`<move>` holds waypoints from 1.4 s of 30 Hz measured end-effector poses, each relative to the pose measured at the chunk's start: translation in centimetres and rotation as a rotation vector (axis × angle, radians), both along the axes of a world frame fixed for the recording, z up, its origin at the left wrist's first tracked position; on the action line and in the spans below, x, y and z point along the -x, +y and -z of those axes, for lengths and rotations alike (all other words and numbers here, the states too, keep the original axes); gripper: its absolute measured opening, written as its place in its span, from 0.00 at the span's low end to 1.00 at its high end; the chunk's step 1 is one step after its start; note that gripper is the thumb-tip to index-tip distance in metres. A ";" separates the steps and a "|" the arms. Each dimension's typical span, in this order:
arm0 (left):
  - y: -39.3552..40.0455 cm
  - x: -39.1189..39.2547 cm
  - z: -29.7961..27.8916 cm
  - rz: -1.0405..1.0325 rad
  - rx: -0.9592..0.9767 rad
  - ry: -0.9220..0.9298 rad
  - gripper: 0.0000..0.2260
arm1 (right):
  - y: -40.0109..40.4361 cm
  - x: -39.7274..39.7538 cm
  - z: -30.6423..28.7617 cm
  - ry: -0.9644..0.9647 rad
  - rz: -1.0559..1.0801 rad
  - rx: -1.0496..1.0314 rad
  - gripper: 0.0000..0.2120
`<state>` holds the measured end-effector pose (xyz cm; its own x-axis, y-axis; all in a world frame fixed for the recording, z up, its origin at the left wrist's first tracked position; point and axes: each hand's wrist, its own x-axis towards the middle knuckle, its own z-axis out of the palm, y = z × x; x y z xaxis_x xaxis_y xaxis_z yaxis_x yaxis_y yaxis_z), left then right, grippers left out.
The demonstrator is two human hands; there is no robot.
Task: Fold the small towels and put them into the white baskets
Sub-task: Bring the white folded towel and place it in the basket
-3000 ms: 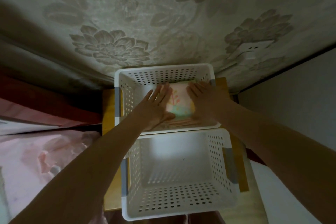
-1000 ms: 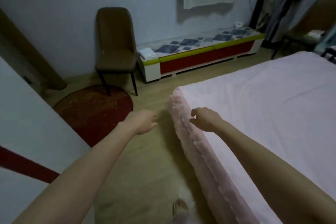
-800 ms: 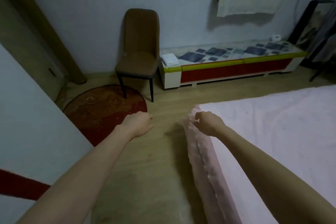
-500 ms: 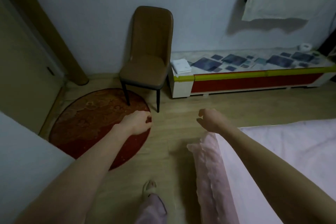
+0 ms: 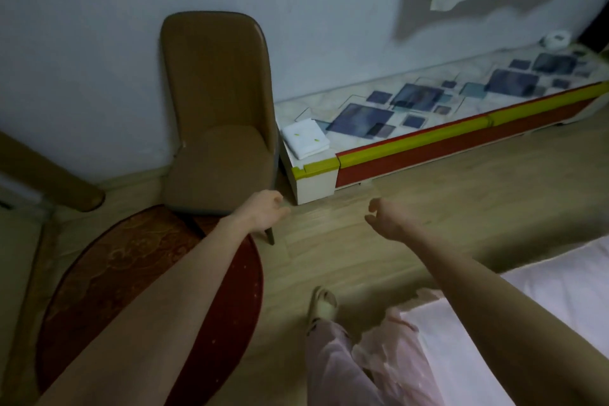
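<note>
Towel (image 5: 305,142) on the cabinet (image 5: 428,128) now nearer; both hands' fingers loosely curled, empty.

Beside the smooth, matt leather-look chair (image 5: 220,128), a soft white cloth towel (image 5: 305,138) lies on the glossy patterned counter (image 5: 445,102) above pale wood-grain floor (image 5: 461,181).

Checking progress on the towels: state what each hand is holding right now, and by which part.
Nothing is held. The left hand and right hand both reach forward with loosely curled fingers; the folded white towel lies untouched on the low cabinet.
</note>
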<state>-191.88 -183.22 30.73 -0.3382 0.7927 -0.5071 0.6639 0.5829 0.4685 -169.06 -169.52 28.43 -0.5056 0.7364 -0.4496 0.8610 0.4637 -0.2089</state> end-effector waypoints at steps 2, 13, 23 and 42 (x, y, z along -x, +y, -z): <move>4.8 2.4 1.4 -0.025 0.003 -0.024 0.16 | 4.9 2.6 1.3 -0.007 -0.015 -0.013 0.16; 26.9 13.0 9.5 -0.103 0.114 -0.162 0.16 | 26.5 16.1 7.9 0.031 0.107 0.148 0.15; 42.2 22.9 21.4 -0.281 0.192 -0.223 0.24 | 41.4 26.9 17.4 0.057 0.255 0.324 0.18; 50.9 25.8 43.3 -1.156 0.115 -0.413 0.28 | 48.7 38.5 41.5 0.218 0.658 0.693 0.32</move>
